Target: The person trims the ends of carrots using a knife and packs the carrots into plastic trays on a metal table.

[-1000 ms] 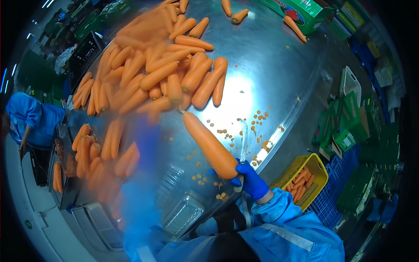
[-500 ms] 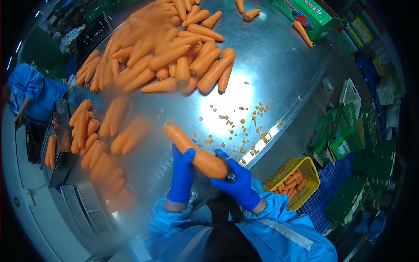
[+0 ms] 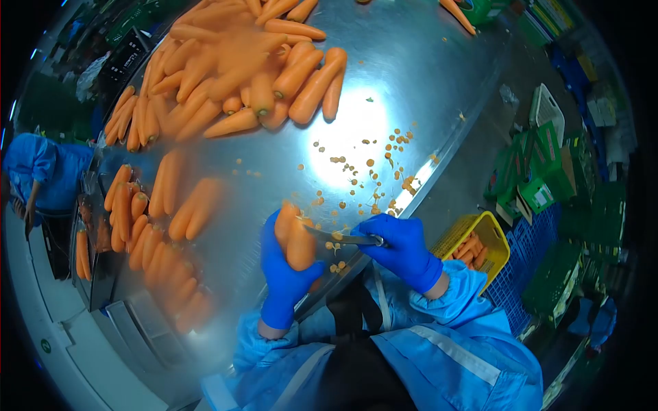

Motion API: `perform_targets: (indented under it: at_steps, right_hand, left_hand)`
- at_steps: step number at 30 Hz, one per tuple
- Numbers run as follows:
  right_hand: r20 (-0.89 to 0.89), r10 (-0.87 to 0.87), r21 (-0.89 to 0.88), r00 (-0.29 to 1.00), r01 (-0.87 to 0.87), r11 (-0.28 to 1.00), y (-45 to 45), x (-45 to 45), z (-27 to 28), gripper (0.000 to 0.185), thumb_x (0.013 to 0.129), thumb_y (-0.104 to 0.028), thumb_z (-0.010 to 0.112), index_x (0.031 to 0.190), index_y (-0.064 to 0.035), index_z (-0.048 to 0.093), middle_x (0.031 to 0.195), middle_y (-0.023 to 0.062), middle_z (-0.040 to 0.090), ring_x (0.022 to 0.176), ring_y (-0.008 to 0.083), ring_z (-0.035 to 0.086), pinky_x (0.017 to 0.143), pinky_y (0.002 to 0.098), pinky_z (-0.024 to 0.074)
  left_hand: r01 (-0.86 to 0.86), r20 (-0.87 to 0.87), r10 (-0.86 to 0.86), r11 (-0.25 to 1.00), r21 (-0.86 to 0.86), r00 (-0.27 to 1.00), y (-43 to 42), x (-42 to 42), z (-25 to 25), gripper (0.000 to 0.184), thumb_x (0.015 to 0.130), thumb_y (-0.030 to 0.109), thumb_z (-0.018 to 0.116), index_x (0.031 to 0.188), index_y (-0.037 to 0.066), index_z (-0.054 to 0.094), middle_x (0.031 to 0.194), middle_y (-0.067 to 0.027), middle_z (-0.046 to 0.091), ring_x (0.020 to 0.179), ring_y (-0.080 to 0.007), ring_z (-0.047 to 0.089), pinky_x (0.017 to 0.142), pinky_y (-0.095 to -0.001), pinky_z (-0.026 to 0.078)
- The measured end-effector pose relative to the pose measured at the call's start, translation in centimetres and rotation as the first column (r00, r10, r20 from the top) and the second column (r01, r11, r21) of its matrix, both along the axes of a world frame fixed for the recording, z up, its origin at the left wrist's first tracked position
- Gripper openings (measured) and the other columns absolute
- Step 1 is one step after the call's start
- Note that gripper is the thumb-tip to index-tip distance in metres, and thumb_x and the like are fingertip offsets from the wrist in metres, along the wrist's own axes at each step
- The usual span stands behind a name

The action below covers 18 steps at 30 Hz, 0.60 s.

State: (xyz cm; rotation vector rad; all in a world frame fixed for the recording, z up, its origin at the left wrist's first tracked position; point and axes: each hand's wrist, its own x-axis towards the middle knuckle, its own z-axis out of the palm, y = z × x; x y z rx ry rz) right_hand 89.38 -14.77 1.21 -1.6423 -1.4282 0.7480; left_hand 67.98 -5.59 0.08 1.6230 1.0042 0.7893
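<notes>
My left hand (image 3: 284,277), in a blue glove, is wrapped round a thick carrot (image 3: 300,248) over the near edge of the metal table. Another orange shape lies against the carrot in the same grip; I cannot tell whether it is a second carrot. In my right hand (image 3: 404,250), also gloved in blue, is a small knife (image 3: 349,239). Its blade points left and meets the upper end of the carrot. Small carrot trimmings (image 3: 370,163) are scattered on the metal table (image 3: 411,89) beyond my hands.
A large carrot pile (image 3: 233,75) covers the far left, with smaller groups (image 3: 151,246) nearer, partly blurred. To the right stand a yellow crate (image 3: 504,250) holding carrots and green cartons (image 3: 541,171). Someone in blue (image 3: 48,168) is at the far left.
The carrot has turned from slanting across both hands to standing nearly upright in my left hand. My right hand has moved right, and its knife blade now reaches the carrot's end.
</notes>
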Motion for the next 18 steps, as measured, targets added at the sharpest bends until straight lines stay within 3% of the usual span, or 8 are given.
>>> perform_targets:
  at_steps: [3,6,8,11,15,18]
  right_hand:
    - [0.255,0.040,0.107,0.966,-0.069,0.992,1.0,0.9,0.5,0.022,0.077,-0.019,0.075,0.098,-0.0156,0.071,0.084,0.0036,0.069,0.071,0.0219,0.068,0.060,0.0281,0.0501]
    - [0.354,0.053,0.069,0.934,-0.083,0.994,1.5,1.1,0.4,0.020,0.076,-0.023,0.074,0.096,-0.0195,0.071,0.082,-0.0001,0.068,0.070,0.0209,0.067,0.057,0.0293,0.0484]
    - [0.335,0.078,0.054,0.939,-0.102,0.993,1.4,1.3,0.3,0.027,0.074,-0.024,0.076,0.099,-0.0174,0.069,0.085,0.0015,0.066,0.075,0.0218,0.067,0.062,0.0312,0.0503]
    - [0.344,0.122,0.009,0.931,-0.133,0.991,1.6,1.3,1.0,0.031,0.073,-0.024,0.077,0.102,-0.0163,0.068,0.087,0.0023,0.065,0.078,0.0226,0.066,0.065,0.0324,0.0514]
    - [0.298,0.114,0.022,0.948,-0.126,0.992,1.7,2.1,0.0,0.026,0.076,-0.022,0.076,0.100,-0.0161,0.069,0.086,0.0029,0.067,0.074,0.0218,0.068,0.064,0.0307,0.0534]
    - [0.002,-0.294,-0.162,0.956,0.291,0.943,0.9,3.4,-4.9,0.019,0.079,-0.019,0.076,0.097,-0.0157,0.071,0.083,0.0044,0.070,0.069,0.0213,0.070,0.062,0.0287,0.0550]
  left_hand:
    - [0.028,0.006,-0.028,0.999,0.038,1.000,-0.4,0.3,0.4,0.083,0.064,-0.001,0.075,0.140,0.001,0.042,0.131,-0.0111,0.052,0.118,-0.0232,0.055,0.098,-0.0362,0.045]
    - [0.033,-0.018,-0.032,0.999,0.020,0.999,-0.6,0.6,0.6,0.083,0.063,-0.002,0.073,0.139,0.001,0.042,0.129,-0.0109,0.053,0.118,-0.0232,0.055,0.099,-0.0369,0.044]
    - [0.024,-0.022,-0.026,0.996,-0.091,0.999,-0.8,0.7,0.9,0.087,0.059,0.001,0.071,0.141,0.003,0.040,0.130,-0.0105,0.051,0.122,-0.0243,0.053,0.104,-0.0385,0.042]
    - [0.042,-0.034,-0.043,0.999,-0.027,0.998,-0.8,0.5,0.2,0.085,0.060,0.000,0.071,0.140,0.003,0.041,0.129,-0.0101,0.051,0.122,-0.0233,0.053,0.104,-0.0386,0.042]
    - [0.055,-0.024,-0.058,0.994,-0.092,0.998,-1.0,0.8,0.4,0.083,0.061,0.000,0.071,0.139,0.003,0.042,0.129,-0.0094,0.050,0.121,-0.0225,0.052,0.103,-0.0362,0.041]
    - [0.081,-0.040,-0.089,0.981,-0.178,0.995,-0.7,0.7,1.6,0.083,0.063,0.001,0.071,0.140,0.003,0.040,0.129,-0.0090,0.051,0.121,-0.0223,0.052,0.103,-0.0350,0.040]
